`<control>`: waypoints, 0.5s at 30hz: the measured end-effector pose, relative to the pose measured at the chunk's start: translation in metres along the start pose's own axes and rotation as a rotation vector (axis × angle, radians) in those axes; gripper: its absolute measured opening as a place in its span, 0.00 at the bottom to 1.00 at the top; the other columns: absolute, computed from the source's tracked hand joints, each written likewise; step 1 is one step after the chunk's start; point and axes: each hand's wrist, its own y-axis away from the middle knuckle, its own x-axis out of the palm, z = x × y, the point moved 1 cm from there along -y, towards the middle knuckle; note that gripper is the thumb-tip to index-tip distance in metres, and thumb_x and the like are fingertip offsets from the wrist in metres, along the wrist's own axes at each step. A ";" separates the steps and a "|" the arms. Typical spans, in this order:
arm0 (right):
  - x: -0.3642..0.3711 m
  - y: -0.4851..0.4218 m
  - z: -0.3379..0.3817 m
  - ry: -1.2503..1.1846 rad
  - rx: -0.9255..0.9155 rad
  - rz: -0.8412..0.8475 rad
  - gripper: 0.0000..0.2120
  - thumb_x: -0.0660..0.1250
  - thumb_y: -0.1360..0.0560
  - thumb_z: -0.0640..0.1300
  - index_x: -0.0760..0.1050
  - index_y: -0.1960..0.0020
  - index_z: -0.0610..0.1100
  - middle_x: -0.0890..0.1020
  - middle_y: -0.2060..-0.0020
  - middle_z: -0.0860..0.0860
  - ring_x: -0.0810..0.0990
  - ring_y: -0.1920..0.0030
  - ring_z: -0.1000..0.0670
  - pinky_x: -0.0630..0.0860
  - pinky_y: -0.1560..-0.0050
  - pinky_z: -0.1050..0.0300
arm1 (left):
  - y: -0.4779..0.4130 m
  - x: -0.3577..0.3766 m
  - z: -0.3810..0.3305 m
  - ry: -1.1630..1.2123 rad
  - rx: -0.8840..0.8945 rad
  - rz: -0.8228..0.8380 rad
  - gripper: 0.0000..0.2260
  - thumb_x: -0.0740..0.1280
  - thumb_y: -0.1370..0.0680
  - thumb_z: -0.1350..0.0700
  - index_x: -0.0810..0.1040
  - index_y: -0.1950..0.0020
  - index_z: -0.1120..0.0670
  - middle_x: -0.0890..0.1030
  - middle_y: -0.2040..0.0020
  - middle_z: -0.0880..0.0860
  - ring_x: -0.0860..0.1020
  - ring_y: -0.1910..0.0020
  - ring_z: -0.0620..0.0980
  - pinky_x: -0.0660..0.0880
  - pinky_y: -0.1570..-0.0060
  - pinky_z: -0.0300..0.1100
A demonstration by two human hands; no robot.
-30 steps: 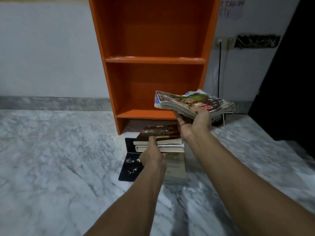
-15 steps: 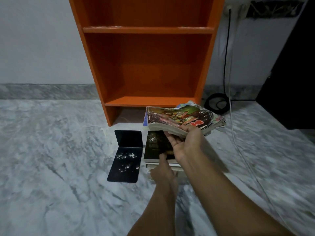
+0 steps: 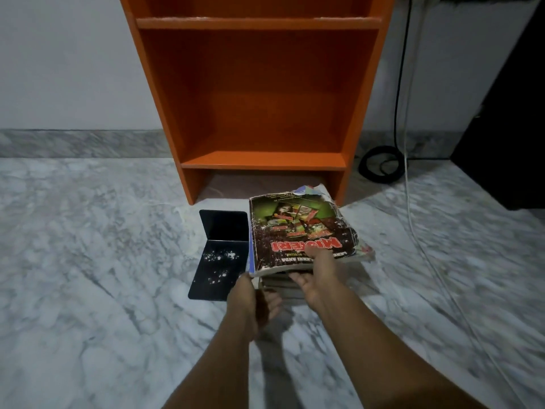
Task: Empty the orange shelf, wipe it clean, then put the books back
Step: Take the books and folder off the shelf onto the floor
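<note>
Orange shelf [image 3: 259,93] stands bare against the wall, so I judge I'm finishing the emptying step. My right hand [image 3: 317,276] pinches the near edge of the worn magazines [image 3: 298,234], thumb on the cover, fingers under, setting them on the book stack [image 3: 283,286] on the marble floor [image 3: 88,261] just before the shelf, beside a black bookend [image 3: 219,255]. My left hand [image 3: 250,299] hangs loosely curled, holding nothing. A second ago the magazines were raised at shelf height. Next: release, then wipe.
</note>
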 end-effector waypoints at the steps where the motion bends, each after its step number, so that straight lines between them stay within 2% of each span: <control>1: -0.007 0.001 -0.004 0.044 0.011 -0.023 0.18 0.68 0.25 0.36 0.69 0.37 0.38 0.70 0.35 0.37 0.75 0.43 0.36 0.82 0.58 0.48 | 0.003 -0.003 -0.002 0.036 0.008 -0.029 0.20 0.56 0.18 0.49 0.76 0.60 0.62 0.77 0.66 0.59 0.75 0.72 0.53 0.75 0.70 0.42; 3: -0.022 0.006 -0.010 0.168 0.040 -0.036 0.20 0.68 0.23 0.42 0.69 0.34 0.37 0.72 0.37 0.34 0.78 0.47 0.36 0.83 0.54 0.46 | 0.006 -0.013 -0.009 0.028 0.053 -0.150 0.15 0.55 0.19 0.57 0.73 0.61 0.62 0.75 0.69 0.59 0.74 0.76 0.53 0.76 0.72 0.43; 4: -0.027 0.009 -0.011 0.252 0.056 -0.024 0.21 0.68 0.22 0.45 0.69 0.34 0.37 0.75 0.42 0.33 0.81 0.52 0.38 0.83 0.56 0.47 | 0.004 -0.017 -0.013 0.002 0.072 -0.206 0.13 0.56 0.19 0.60 0.73 0.59 0.63 0.75 0.69 0.59 0.75 0.74 0.54 0.79 0.67 0.46; 6: -0.036 0.013 -0.012 0.386 0.074 0.003 0.20 0.65 0.21 0.53 0.71 0.39 0.38 0.80 0.56 0.35 0.83 0.62 0.42 0.82 0.66 0.52 | 0.003 -0.022 -0.021 -0.065 0.100 -0.260 0.10 0.58 0.21 0.59 0.75 0.56 0.63 0.78 0.65 0.59 0.78 0.68 0.55 0.80 0.57 0.50; 7: -0.038 0.014 -0.011 0.448 0.063 -0.006 0.21 0.62 0.21 0.56 0.71 0.44 0.38 0.80 0.62 0.38 0.81 0.67 0.45 0.80 0.71 0.55 | 0.002 -0.023 -0.026 -0.111 0.124 -0.278 0.11 0.60 0.24 0.57 0.77 0.54 0.63 0.79 0.64 0.58 0.78 0.67 0.55 0.80 0.59 0.48; 8: -0.040 0.015 -0.009 0.530 0.024 -0.048 0.24 0.59 0.21 0.60 0.72 0.47 0.37 0.79 0.66 0.41 0.78 0.70 0.47 0.76 0.73 0.57 | -0.004 -0.026 -0.031 -0.168 0.160 -0.311 0.16 0.61 0.30 0.55 0.79 0.50 0.64 0.80 0.64 0.58 0.79 0.67 0.56 0.79 0.62 0.47; 9: -0.042 0.015 -0.005 0.632 -0.042 -0.133 0.27 0.56 0.20 0.62 0.74 0.48 0.37 0.79 0.66 0.42 0.77 0.69 0.46 0.74 0.70 0.56 | -0.012 -0.030 -0.035 -0.211 0.195 -0.355 0.23 0.60 0.35 0.54 0.80 0.47 0.64 0.81 0.63 0.59 0.80 0.66 0.57 0.79 0.62 0.47; 10: -0.045 0.017 -0.002 0.743 -0.131 -0.251 0.30 0.53 0.20 0.63 0.75 0.46 0.36 0.80 0.61 0.40 0.79 0.63 0.44 0.74 0.63 0.54 | -0.023 -0.033 -0.040 -0.241 0.223 -0.382 0.25 0.59 0.37 0.54 0.81 0.46 0.64 0.82 0.60 0.61 0.81 0.63 0.60 0.81 0.58 0.51; 12: -0.051 0.027 0.006 0.894 -0.298 -0.451 0.29 0.52 0.19 0.60 0.75 0.43 0.34 0.81 0.51 0.37 0.80 0.51 0.40 0.74 0.51 0.51 | -0.023 -0.029 -0.046 -0.321 0.306 -0.410 0.24 0.59 0.36 0.52 0.81 0.46 0.63 0.83 0.52 0.63 0.82 0.53 0.64 0.80 0.47 0.58; 15: -0.039 0.040 0.017 0.930 -0.449 -0.431 0.24 0.53 0.18 0.54 0.77 0.47 0.35 0.81 0.51 0.38 0.78 0.54 0.42 0.72 0.52 0.53 | 0.028 -0.007 -0.071 -0.438 0.440 -0.429 0.17 0.62 0.28 0.51 0.81 0.50 0.62 0.83 0.53 0.61 0.81 0.52 0.62 0.80 0.47 0.56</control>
